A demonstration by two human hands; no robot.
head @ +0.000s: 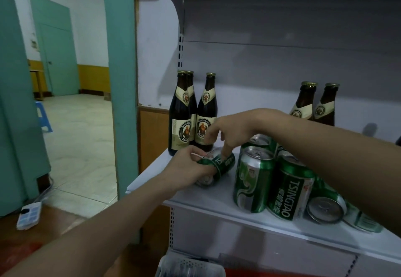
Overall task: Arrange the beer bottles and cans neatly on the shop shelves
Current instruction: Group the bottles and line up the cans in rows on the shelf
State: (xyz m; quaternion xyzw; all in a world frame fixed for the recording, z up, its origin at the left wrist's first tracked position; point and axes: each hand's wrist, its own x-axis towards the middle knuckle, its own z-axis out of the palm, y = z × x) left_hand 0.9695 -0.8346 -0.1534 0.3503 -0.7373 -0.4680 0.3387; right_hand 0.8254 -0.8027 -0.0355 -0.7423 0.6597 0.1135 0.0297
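A green Tsingtao can (219, 164) lies on its side at the left of the white shelf (217, 203). My left hand (184, 168) grips it from the near side. My right hand (230, 129) reaches over from the right and touches the can's top with one finger. Three brown beer bottles (184, 116) stand at the back left. Two more bottles (314, 105) stand at the back right behind my right forearm. Several green cans (253, 179) stand upright in the middle, and another can (326, 208) lies on its side at the front right.
The shelf's left edge borders a teal door frame (121, 81) with an open doorway and tiled floor beyond. A white power strip (29, 215) lies on the floor at the left. A white plastic basket (191, 266) sits below the shelf. Another shelf board hangs overhead.
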